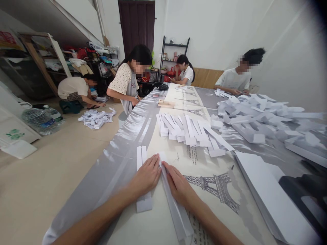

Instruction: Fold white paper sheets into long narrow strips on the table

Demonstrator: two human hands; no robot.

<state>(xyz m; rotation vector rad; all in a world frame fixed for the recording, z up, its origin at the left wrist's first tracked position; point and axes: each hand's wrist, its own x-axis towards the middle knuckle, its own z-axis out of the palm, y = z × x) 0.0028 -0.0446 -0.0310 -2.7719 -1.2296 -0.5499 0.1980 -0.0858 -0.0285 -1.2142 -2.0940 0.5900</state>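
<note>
1. Table (102,170): grey cloth. Left edge runs from near left to far centre; the left forearm reaches in over that side.
2. Runner (143,228): cream, tower prints. Some bare surface to the right of the right hand, as far as the paper, so that's the best side room.
3. Heap (255,109): loose folded paper, far right, well apart from the hands.
4. Paper (276,197): flat white sheets, near right. Its left edge bounds the right-side room.
5. Pile (189,131): strips bunched just beyond the fingertips. Little room to push further out.
6. Work strip (176,211): on the runner, between the hands, far end at the fingertips, near end free. My read: a lengthwise fold is being lined up or creased from the far end. Next move likely calls for steady pressure down the fold toward the near end, keeping it straight.
7. Spare strip (141,156): just left, under the left hand's line. Could get dragged.
8. Right hand (177,180): fingers together, laid along the strip's right side. Thumb hidden; can't tell if it pinches.
9. Left hand (149,173): fingers together, tips at the strip's far end. Thumb hidden; can't tell pinch either.
</note>
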